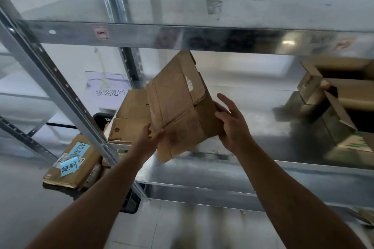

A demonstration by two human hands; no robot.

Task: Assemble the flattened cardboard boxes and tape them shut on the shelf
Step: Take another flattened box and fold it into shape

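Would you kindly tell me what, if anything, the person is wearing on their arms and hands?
Nothing that shows. The left hand and right hand are ungloved, with no ring visible. The left forearm and right forearm are bare down to the picture's edge: no sleeve, watch or wristband in view.

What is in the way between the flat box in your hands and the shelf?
Nothing visible. The left hand and right hand hold the flattened box, and the shelf just behind it shows bare metal. The open boxes stand farther right; the flat cardboard pile lies to the left.
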